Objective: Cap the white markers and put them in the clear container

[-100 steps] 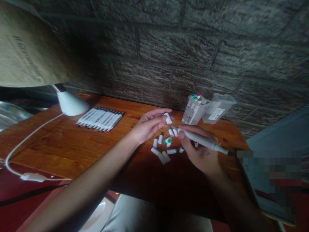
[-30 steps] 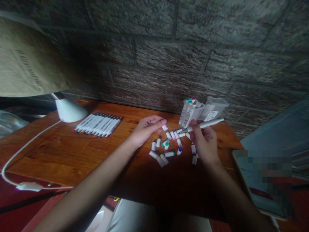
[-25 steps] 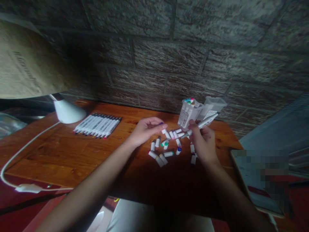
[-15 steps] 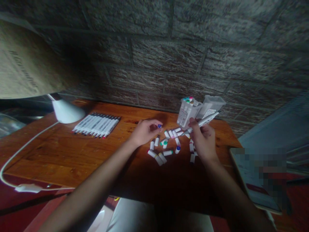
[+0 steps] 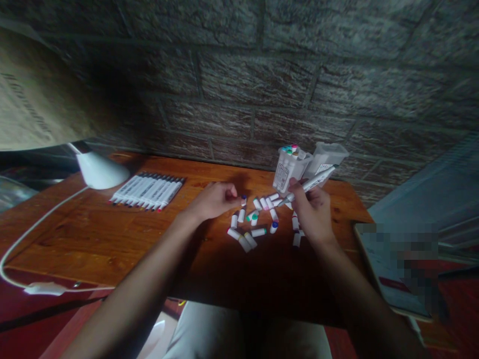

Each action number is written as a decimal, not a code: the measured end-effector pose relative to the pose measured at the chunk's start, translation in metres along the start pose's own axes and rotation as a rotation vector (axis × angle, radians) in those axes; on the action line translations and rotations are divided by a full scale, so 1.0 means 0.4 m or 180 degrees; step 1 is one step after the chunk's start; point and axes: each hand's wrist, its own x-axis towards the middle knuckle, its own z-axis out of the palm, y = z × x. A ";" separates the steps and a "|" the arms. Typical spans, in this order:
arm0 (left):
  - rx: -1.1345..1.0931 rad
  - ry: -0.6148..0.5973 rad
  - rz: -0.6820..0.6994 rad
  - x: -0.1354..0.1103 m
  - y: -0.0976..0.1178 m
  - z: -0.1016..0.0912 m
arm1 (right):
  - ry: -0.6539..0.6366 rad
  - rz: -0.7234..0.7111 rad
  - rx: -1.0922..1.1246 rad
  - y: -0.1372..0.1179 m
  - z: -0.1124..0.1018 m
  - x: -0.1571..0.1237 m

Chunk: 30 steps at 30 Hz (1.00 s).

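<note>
My left hand (image 5: 213, 200) is curled low over the wooden table (image 5: 112, 234), its fingertips pinching a small white marker cap with a dark blue end (image 5: 243, 200). My right hand (image 5: 312, 212) is closed round a white marker (image 5: 313, 180), which slants up and to the right. Between and below the hands lie several loose white caps (image 5: 254, 224) with coloured ends. Just beyond the right hand stands a clear marker box (image 5: 290, 169) with markers upright in it.
A second clear box (image 5: 329, 157) leans next to the first. A row of several markers (image 5: 147, 191) lies at the left, beside a white lamp base (image 5: 99, 172) with a white cable (image 5: 30, 234). A brick wall backs the table. A book lies at the right.
My left hand put down one cap, dropped to the table and pinched a blue-ended cap. My right hand turned the marker from pointing down-right to slanting up-right near the box.
</note>
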 end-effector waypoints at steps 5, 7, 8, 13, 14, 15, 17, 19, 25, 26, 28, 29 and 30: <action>0.0173 -0.0531 -0.0253 -0.012 0.013 -0.003 | -0.0080 0.0002 -0.0172 -0.006 0.004 -0.004; 0.0255 -0.0575 -0.0325 -0.014 0.024 0.007 | -0.0084 -0.0045 -0.0178 -0.007 0.006 -0.006; 0.0291 -0.0594 -0.0332 -0.015 0.029 0.012 | -0.0084 -0.0066 -0.0181 -0.006 0.007 -0.006; 0.0354 -0.0760 -0.0293 -0.015 0.037 0.023 | -0.0160 -0.0049 -0.0176 -0.001 0.009 -0.006; 0.0335 -0.0796 -0.0262 -0.015 0.034 0.024 | -0.0164 -0.0057 -0.0174 0.000 0.008 -0.006; 0.0289 -0.0831 -0.0211 -0.014 0.030 0.026 | -0.0154 -0.0072 -0.0189 0.000 0.008 -0.005; 0.0107 -0.0865 -0.0092 -0.012 0.021 0.028 | -0.0064 -0.0082 -0.0257 0.000 0.005 -0.003; -0.0213 -0.0839 -0.0031 -0.011 0.014 0.028 | -0.0025 -0.0018 -0.0307 -0.001 0.002 0.001; -0.1587 -0.0516 -0.0265 -0.008 0.025 -0.004 | -0.0483 0.0227 -0.0130 -0.005 -0.007 0.015; -0.1873 -0.0478 -0.0296 -0.008 0.030 -0.010 | -0.0557 0.0306 -0.0097 -0.005 -0.011 0.017; -0.2553 -0.0384 -0.0407 -0.007 0.040 -0.018 | -0.0628 0.0502 -0.0138 -0.006 -0.022 0.020; -0.2916 -0.0329 -0.0494 -0.007 0.043 -0.019 | -0.0626 0.0589 -0.0207 -0.006 -0.029 0.022; -0.3267 -0.0278 -0.0602 -0.006 0.047 -0.019 | -0.0614 0.0654 -0.0272 -0.006 -0.035 0.023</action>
